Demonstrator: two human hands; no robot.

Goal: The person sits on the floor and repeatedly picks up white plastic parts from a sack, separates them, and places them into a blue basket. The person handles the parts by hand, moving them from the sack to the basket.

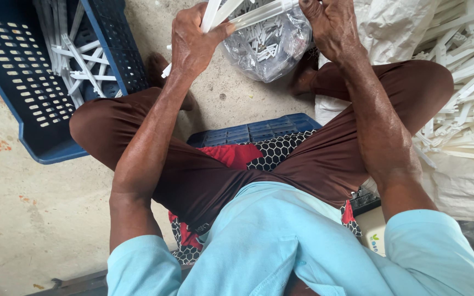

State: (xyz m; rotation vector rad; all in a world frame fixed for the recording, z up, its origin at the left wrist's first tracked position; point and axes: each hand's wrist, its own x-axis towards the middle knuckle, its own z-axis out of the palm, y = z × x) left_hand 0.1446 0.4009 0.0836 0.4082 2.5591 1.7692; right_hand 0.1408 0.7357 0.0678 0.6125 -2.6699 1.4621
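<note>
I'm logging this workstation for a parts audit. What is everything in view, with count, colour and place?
white plastic strips: a few, white, held in both hands
clear bag: one, holds small white pieces, under the hands
blue crate: one, upper left, white strips inside
white sack: one, right, heaped with white strips
patterned cushion: one, red and black, under the legs
left hand: grips strips
right hand: grips a strip

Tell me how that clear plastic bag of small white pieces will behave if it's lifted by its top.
The clear bag looks thin and crinkled, so it would probably sag and shift shape. The small white pieces lie loose inside, so they would likely slide to the bottom. It seems light for its size, being partly filled.
</note>
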